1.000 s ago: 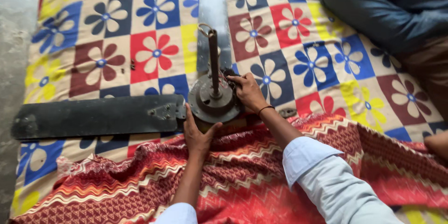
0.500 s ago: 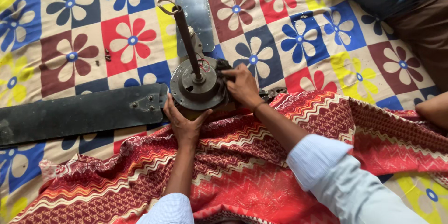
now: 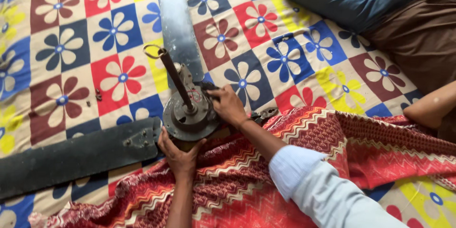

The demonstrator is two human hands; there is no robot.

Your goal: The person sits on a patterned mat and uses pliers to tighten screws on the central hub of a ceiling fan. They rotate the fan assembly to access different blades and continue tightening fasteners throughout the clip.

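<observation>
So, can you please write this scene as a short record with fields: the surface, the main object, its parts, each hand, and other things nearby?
surface: flower-patterned sheet, with a red zigzag cloth over its near part
main object: ceiling fan motor, lying on the sheet
rod: downrod rises tilted from the motor
blades: dark blade to the left, grey blade pointing away
left hand: grips the motor's near rim
right hand: rests on the motor's far right edge
nearby: small screws on the sheet; another person's legs at top right

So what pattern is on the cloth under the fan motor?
Red zigzag stripes on the cloth; the head view shows it beside the fan motor.
</observation>
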